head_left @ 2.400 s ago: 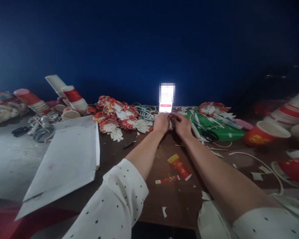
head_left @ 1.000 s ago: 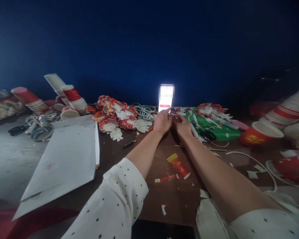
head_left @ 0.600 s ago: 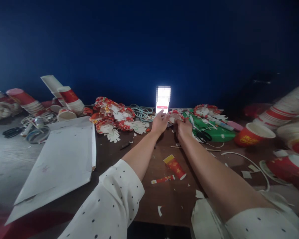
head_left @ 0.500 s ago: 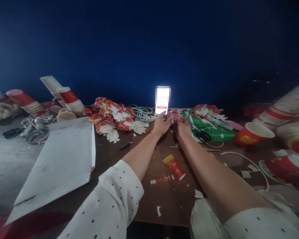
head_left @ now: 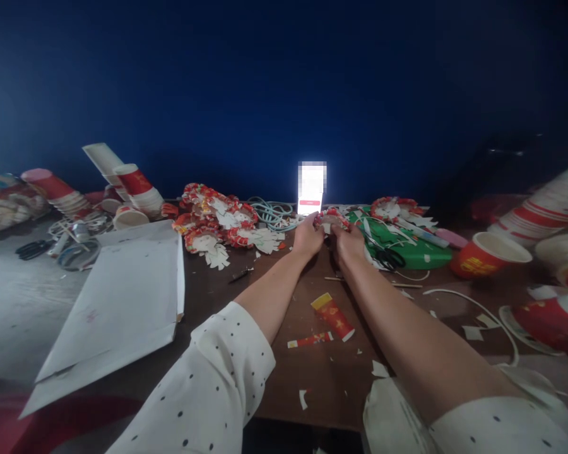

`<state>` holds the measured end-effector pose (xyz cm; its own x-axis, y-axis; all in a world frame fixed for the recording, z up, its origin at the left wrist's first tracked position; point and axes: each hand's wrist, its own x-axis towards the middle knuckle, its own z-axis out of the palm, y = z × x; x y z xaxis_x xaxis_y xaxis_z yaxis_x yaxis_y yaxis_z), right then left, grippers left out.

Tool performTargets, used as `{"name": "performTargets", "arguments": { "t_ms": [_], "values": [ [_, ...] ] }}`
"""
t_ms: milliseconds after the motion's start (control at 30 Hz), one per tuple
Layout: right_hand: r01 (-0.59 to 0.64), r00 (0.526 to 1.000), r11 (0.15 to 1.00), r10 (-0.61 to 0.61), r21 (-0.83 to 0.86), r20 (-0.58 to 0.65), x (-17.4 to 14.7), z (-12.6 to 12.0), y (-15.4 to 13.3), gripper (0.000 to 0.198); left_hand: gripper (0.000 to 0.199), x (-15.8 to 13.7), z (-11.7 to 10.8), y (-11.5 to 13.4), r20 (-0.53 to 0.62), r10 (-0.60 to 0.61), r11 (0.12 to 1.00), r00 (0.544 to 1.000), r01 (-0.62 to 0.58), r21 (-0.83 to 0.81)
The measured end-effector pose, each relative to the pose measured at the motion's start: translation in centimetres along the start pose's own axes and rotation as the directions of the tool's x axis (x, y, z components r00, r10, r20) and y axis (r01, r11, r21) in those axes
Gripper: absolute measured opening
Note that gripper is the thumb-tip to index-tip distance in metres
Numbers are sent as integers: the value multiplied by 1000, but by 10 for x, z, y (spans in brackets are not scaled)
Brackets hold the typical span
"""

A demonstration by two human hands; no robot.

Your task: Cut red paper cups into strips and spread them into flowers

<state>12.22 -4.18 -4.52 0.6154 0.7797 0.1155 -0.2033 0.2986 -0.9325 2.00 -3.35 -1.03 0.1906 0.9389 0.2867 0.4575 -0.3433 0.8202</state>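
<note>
Both hands meet at the far side of the brown table, in front of a lit phone [head_left: 311, 192]. Between them is a red-and-white paper craft piece [head_left: 331, 219], cut from what looks like paper cup material. My left hand [head_left: 307, 236] is closed on its left edge. My right hand [head_left: 349, 243] grips the right side, its fingers partly hidden behind the wrist. Similar red-and-white paper pieces [head_left: 218, 217] are heaped to the left, with leaf-like white cut ends. On the right, more of them lie by a green box [head_left: 426, 253] with black-handled scissors [head_left: 390, 257].
Red cup cuttings [head_left: 334, 316] and white scraps lie between my forearms. At left are a large white board [head_left: 118, 296], stacked paper cups [head_left: 137, 189] and black scissors [head_left: 34, 250]. A red paper cup [head_left: 490, 255] and a white cord [head_left: 492, 312] are at right.
My left hand's fingers, spread near the phone before, have drawn in onto the paper craft piece. My right hand keeps its grip. The whole view has shifted slightly.
</note>
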Motion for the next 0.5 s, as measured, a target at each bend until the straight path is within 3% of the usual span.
{"name": "performTargets", "arguments": {
  "t_ms": [100, 267, 500],
  "values": [
    [-58, 997, 998, 58, -4, -59, -1, 2, -2, 27, 47, 0, -1, 1, 12, 6, 1000, 1000, -6, 20],
    [-84, 996, 996, 85, 32, -25, -3, 5, -7, 29, 44, 0, -2, 2, 20, 18, 1000, 1000, -19, 23],
    [-24, 999, 1000, 24, 17, -31, -2, 2, -6, 25, 42, -1, -2, 2, 32, 30, 1000, 999, -30, 7]
  ]
}}
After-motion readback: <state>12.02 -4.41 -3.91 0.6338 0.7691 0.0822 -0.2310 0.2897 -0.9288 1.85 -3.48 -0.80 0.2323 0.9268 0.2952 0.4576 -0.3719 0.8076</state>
